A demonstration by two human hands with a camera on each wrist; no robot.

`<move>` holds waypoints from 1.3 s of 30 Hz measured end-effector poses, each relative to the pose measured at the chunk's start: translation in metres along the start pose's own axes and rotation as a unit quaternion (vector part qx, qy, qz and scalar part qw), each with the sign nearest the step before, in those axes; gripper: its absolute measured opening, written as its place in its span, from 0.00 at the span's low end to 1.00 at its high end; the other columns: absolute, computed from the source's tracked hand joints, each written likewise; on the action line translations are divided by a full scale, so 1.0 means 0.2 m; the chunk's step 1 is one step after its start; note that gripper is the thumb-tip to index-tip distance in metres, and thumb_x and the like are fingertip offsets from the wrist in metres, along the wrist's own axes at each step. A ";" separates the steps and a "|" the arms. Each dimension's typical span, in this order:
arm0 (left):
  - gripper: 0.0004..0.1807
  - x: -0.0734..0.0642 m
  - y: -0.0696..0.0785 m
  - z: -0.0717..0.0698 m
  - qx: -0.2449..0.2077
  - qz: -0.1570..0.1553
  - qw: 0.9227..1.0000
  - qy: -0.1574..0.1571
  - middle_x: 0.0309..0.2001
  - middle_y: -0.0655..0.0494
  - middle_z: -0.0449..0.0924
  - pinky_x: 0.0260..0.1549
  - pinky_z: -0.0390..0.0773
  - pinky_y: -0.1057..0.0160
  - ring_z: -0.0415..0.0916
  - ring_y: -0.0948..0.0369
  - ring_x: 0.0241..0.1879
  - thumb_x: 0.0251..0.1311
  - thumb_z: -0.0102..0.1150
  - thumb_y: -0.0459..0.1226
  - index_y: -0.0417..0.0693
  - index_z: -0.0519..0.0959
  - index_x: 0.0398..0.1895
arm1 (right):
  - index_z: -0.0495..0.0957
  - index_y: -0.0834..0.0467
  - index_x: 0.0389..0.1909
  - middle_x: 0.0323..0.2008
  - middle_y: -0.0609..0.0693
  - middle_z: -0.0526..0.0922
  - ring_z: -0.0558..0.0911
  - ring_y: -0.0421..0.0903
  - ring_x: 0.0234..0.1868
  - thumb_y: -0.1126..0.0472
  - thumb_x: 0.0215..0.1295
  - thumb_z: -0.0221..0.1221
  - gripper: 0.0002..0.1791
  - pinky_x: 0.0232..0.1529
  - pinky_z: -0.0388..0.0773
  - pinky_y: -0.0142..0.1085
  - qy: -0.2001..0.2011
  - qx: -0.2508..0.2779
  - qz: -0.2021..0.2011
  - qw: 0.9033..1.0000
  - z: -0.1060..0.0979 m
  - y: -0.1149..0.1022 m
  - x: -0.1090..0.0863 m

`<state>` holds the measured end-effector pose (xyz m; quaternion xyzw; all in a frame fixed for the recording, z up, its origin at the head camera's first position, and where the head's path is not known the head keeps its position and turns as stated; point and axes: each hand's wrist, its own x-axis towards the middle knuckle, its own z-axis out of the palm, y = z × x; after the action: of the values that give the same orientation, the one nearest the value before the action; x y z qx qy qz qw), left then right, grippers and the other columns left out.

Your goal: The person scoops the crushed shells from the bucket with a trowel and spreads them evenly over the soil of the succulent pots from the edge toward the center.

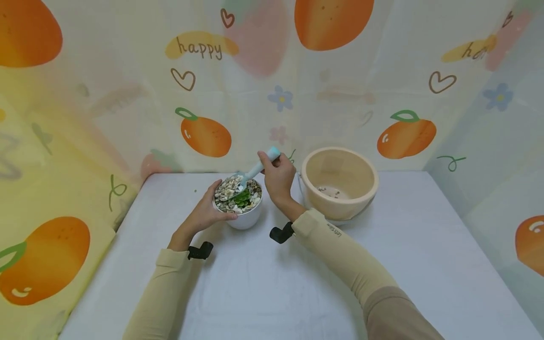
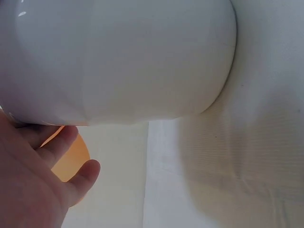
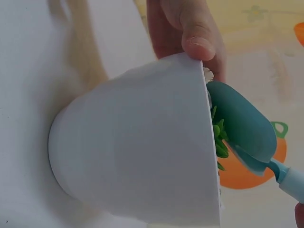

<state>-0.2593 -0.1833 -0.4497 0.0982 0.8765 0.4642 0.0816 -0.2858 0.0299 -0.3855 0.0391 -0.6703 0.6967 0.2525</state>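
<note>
A white plant pot [image 1: 244, 221] stands upright on the table, filled with pale pebbles [image 1: 256, 188] around a small green succulent [image 1: 242, 200]. My left hand [image 1: 204, 210] holds the pot from its left side, thumb at the near rim; in the left wrist view that hand [image 2: 33, 171] lies against the pot wall [image 2: 118, 57]. Between fingers and thumb, my right hand [image 1: 278, 177] grips the light-blue handle of a small trowel [image 1: 257, 169]. The trowel's teal blade [image 3: 244, 123] is low over the pot's top, beside the succulent leaves [image 3: 220, 142]. Pebbles appear on the blade in the head view.
A beige bucket [image 1: 370, 186] with a handle stands right of the pot, close to my right forearm, with a few pebbles [image 1: 329, 192] on its bottom. White cloth [image 1: 255, 293] covers the table. A printed curtain [image 1: 246, 94] hangs behind and along both sides.
</note>
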 end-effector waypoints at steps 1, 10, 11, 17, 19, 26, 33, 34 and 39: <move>0.67 0.00 0.00 0.00 0.000 0.001 1.000 0.001 0.78 0.42 0.41 0.69 0.52 0.35 0.44 0.42 0.76 0.45 0.76 0.48 0.49 0.37 0.79 | 0.78 0.66 0.32 0.24 0.65 0.82 0.86 0.55 0.27 0.54 0.64 0.64 0.17 0.32 0.85 0.39 0.000 0.000 0.000 1.000 0.00 0.00 0.00; 0.69 0.00 0.01 0.05 -0.002 -0.008 1.000 0.023 0.78 0.41 0.42 0.71 0.50 0.36 0.43 0.43 0.76 0.43 0.77 0.51 0.47 0.36 0.79 | 0.79 0.66 0.33 0.24 0.64 0.83 0.87 0.52 0.26 0.53 0.64 0.64 0.17 0.32 0.85 0.39 0.010 -0.010 0.003 1.000 -0.02 0.01 0.00; 0.69 0.00 0.01 0.05 0.004 -0.005 1.000 0.022 0.78 0.40 0.41 0.70 0.50 0.36 0.42 0.42 0.76 0.44 0.76 0.51 0.46 0.35 0.79 | 0.79 0.66 0.33 0.24 0.64 0.82 0.87 0.54 0.26 0.53 0.64 0.64 0.17 0.32 0.85 0.39 0.010 -0.009 0.002 1.000 -0.02 0.01 0.00; 0.69 0.01 0.02 0.03 0.030 0.026 0.999 0.000 0.78 0.39 0.37 0.70 0.49 0.34 0.39 0.41 0.76 0.45 0.75 0.51 0.46 0.32 0.78 | 0.78 0.70 0.33 0.26 0.70 0.82 0.86 0.62 0.29 0.57 0.64 0.64 0.17 0.34 0.86 0.44 0.004 -0.002 0.013 1.000 -0.02 0.02 0.00; 0.69 0.01 0.01 0.02 0.020 0.025 0.999 -0.015 0.78 0.40 0.36 0.70 0.48 0.34 0.38 0.41 0.77 0.45 0.75 0.50 0.47 0.32 0.78 | 0.78 0.72 0.34 0.26 0.71 0.81 0.85 0.64 0.30 0.58 0.64 0.64 0.17 0.35 0.85 0.47 0.002 -0.003 0.016 1.000 -0.02 0.01 0.00; 0.69 0.03 -0.01 -0.03 0.001 0.024 0.999 -0.047 0.78 0.39 0.37 0.70 0.47 0.34 0.38 0.39 0.76 0.43 0.77 0.48 0.47 0.36 0.78 | 0.77 0.72 0.32 0.25 0.71 0.81 0.85 0.63 0.29 0.62 0.65 0.62 0.14 0.36 0.85 0.48 -0.003 0.003 0.032 0.999 -0.06 -0.09 -0.01; 0.67 0.02 0.00 0.03 -0.015 0.009 1.000 -0.007 0.78 0.42 0.42 0.70 0.49 0.35 0.43 0.42 0.76 0.42 0.78 0.47 0.50 0.40 0.78 | 0.78 0.67 0.31 0.24 0.64 0.82 0.86 0.47 0.23 0.56 0.63 0.65 0.15 0.32 0.85 0.39 0.011 0.018 0.026 0.999 -0.04 0.04 0.02; 0.67 0.02 0.00 0.03 -0.013 0.004 1.000 0.000 0.78 0.42 0.43 0.70 0.49 0.35 0.43 0.42 0.76 0.42 0.78 0.47 0.50 0.40 0.78 | 0.78 0.66 0.31 0.24 0.64 0.82 0.85 0.46 0.23 0.56 0.63 0.65 0.15 0.31 0.85 0.37 0.010 0.015 0.016 1.000 -0.03 0.05 0.02; 0.68 0.00 0.03 0.03 0.016 0.000 1.000 0.004 0.78 0.40 0.41 0.70 0.50 0.35 0.43 0.42 0.76 0.43 0.77 0.51 0.48 0.38 0.78 | 0.79 0.67 0.32 0.25 0.66 0.83 0.86 0.53 0.27 0.56 0.63 0.65 0.15 0.32 0.85 0.36 -0.003 0.007 -0.011 1.000 -0.01 0.01 0.02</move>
<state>-0.2568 -0.1760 -0.4486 0.0981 0.8841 0.4504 0.0766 -0.2895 0.0331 -0.3863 0.0501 -0.6654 0.6987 0.2580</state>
